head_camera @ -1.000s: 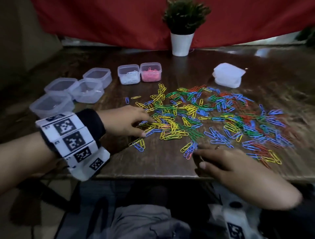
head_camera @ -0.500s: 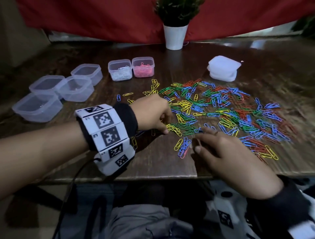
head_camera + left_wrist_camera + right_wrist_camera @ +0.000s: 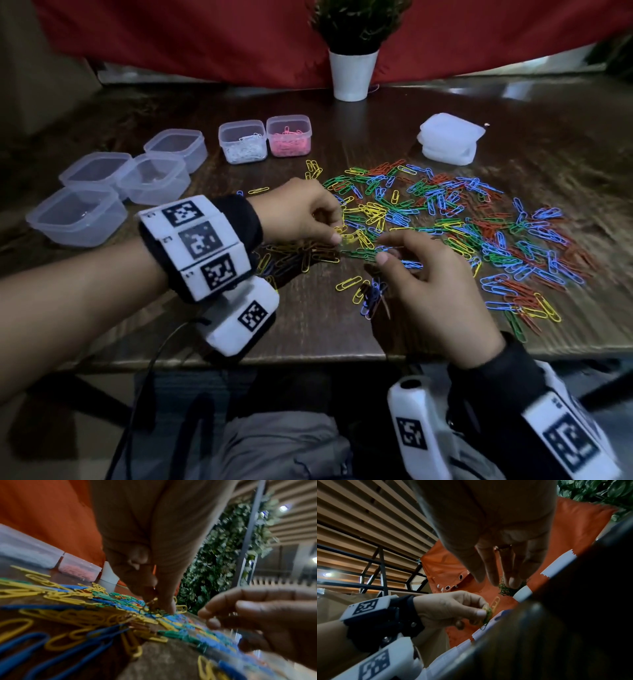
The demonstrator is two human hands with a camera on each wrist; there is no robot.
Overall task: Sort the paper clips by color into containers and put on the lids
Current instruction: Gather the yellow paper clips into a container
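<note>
Yellow, green, blue and red clips (image 3: 455,226) lie spread across the middle and right of the dark wooden desk (image 3: 308,329), thickest between the two hands. The left hand (image 3: 301,214) hovers low over the near-left edge of the pile, its grip together: thumb and forefinger pinch a small bunch of yellow clips (image 3: 339,234), and the right-wrist view shows some green caught in the bunch as well. The other fingers are curled into the palm. The right hand (image 3: 431,291) sits just beside it, nearer the desk edge, fingers loosely bent and slightly apart, tips reaching down to the clips; whether any clip is caught between them I cannot tell, as they are blurred.

At the far left of the desk stand four clear tubs (image 3: 154,178), close together, apparently without clips. Behind the pile, side by side and touching, are a tub of white clips (image 3: 243,142) and a tub of pink clips (image 3: 289,137), both without lids. A stack of lids (image 3: 448,140) rests at the far right, well apart from the tubs. A white potted plant (image 3: 352,75) stands at the back edge before a red cloth (image 3: 205,37).
</note>
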